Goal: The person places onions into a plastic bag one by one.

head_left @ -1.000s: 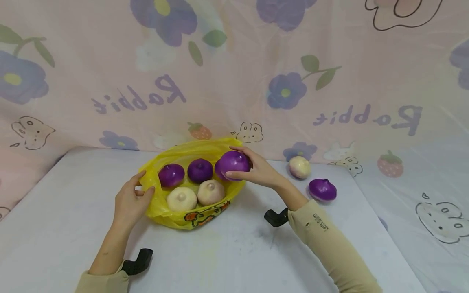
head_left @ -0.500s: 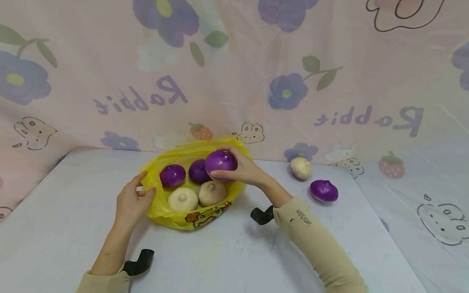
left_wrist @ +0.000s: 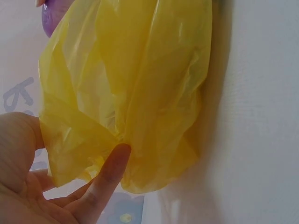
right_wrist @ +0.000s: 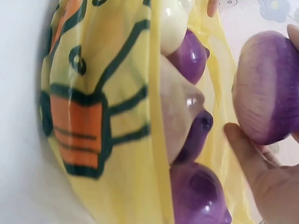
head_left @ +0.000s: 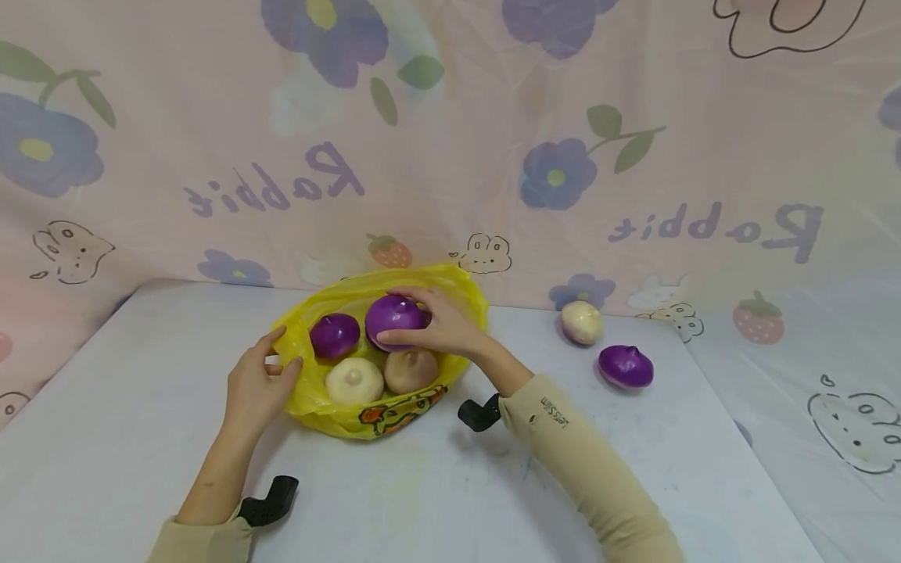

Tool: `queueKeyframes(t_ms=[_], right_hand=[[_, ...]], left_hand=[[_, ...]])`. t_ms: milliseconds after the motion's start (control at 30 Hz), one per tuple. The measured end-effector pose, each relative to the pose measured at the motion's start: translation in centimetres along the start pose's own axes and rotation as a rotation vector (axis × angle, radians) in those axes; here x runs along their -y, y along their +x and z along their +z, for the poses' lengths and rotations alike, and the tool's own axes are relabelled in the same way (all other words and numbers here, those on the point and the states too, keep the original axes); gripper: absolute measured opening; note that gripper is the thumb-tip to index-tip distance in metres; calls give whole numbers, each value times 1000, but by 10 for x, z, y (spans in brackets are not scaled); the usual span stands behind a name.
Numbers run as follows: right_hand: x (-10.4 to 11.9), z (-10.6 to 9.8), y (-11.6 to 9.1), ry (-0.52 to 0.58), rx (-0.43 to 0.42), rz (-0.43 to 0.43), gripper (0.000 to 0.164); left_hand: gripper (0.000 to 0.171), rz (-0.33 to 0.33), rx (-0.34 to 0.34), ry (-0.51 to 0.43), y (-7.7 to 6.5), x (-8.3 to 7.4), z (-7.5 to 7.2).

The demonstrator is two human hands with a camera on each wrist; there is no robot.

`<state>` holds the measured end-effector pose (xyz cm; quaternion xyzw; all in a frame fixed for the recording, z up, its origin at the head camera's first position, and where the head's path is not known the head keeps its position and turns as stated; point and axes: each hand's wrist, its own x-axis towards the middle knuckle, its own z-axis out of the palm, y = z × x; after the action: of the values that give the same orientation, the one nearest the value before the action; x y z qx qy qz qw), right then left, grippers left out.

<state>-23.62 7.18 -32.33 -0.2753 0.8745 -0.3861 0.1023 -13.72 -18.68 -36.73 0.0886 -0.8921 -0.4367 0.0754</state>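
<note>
In the head view my left hand [head_left: 256, 387] pinches the left rim of a yellow plastic bag [head_left: 320, 418], which lies with its mouth spread. The left wrist view shows the thumb [left_wrist: 110, 170] against the yellow plastic. My right hand [head_left: 446, 324] grips a purple onion [head_left: 389, 319] over the bag's mouth; the right wrist view shows that onion [right_wrist: 261, 88] apart from those below. Inside sit another purple onion [head_left: 334, 336], a white onion [head_left: 354, 381] and a pale pinkish onion [head_left: 411, 371]. More purple onions [right_wrist: 198, 193] in the bag appear in the right wrist view, hidden from the head view.
A whitish onion [head_left: 581, 323] and a purple onion [head_left: 626, 367] lie on the white table [head_left: 549, 485] at the right. A pink patterned sheet [head_left: 436, 156] hangs behind the table. Black angled pieces [head_left: 270, 500] project from both wrists.
My right hand has carried the purple onion leftward over the bag, now covering the dark purple onion at the back. The left hand has kept its hold on the rim.
</note>
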Motion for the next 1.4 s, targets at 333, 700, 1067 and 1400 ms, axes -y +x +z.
queueKeyframes(t_ms=[333,700,1067,1400], right_hand=[[6,12,7,28,57,-5,74],[3,23,10,34,105,37,60],[-3,29,16,-64,94,44,66],[-2,36,20,-108,47,52,75]], left_hand=[[57,5,-6,4,0,0,0],[57,-2,2,13,0,0,0],[58,-16,5,11,0,-1,0],[57,-1,-16,5,0,-3,-1]])
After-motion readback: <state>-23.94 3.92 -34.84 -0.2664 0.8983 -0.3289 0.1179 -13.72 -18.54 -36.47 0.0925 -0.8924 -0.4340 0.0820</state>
